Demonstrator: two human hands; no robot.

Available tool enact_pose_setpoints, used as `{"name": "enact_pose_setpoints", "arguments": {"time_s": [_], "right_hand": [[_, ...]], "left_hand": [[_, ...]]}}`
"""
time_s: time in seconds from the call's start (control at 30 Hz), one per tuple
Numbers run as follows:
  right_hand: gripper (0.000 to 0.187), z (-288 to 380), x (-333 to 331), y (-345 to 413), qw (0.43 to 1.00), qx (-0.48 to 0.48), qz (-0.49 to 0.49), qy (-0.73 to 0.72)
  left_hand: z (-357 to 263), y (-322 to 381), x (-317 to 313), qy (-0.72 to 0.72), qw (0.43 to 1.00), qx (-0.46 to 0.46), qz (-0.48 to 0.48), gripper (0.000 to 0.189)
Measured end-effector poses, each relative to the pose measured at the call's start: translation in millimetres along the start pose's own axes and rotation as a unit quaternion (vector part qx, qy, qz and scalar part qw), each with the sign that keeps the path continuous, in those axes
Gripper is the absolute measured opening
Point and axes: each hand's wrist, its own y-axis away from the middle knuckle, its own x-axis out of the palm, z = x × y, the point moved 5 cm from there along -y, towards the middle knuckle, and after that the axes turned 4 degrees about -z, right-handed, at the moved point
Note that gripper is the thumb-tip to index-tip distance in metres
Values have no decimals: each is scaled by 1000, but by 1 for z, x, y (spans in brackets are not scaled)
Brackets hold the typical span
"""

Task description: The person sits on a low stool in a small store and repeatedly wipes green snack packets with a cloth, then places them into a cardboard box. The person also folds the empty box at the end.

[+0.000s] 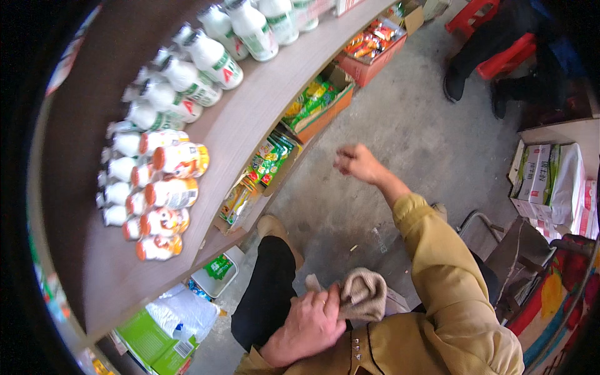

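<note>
My left hand (309, 323), with a ring on one finger, is closed around a beige cloth (363, 293) in front of my torso; part of the cloth shows on both sides of the fingers. My right hand (358, 164) is stretched forward over the concrete floor, its fingers slightly blurred and partly curled, and nothing shows in it. On the wooden shelf (234, 124) to the left stand rows of white bottles with green labels (215, 61). Nearer on that shelf are small bottles with orange caps (176, 192).
Below the shelf are open boxes of green snack packets (314, 101) and orange packets (370, 40). A seated person's legs (473, 47) and a red plastic stool (508, 58) are at the upper right. Cartons (539, 176) and a metal-framed chair (511, 253) stand to the right.
</note>
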Motion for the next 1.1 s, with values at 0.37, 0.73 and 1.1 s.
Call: {"name": "enact_pose_setpoints", "arguments": {"time_s": [0.37, 0.73, 1.1], "right_hand": [[40, -4, 47, 171, 958, 71, 8, -279], [25, 67, 69, 244, 951, -12, 74, -299], [29, 81, 16, 267, 790, -320, 7, 522]], "left_hand": [[36, -10, -6, -15, 968, -134, -211, 39], [-7, 12, 45, 467, 865, -84, -164, 27], [80, -69, 11, -53, 994, -74, -55, 45]]}}
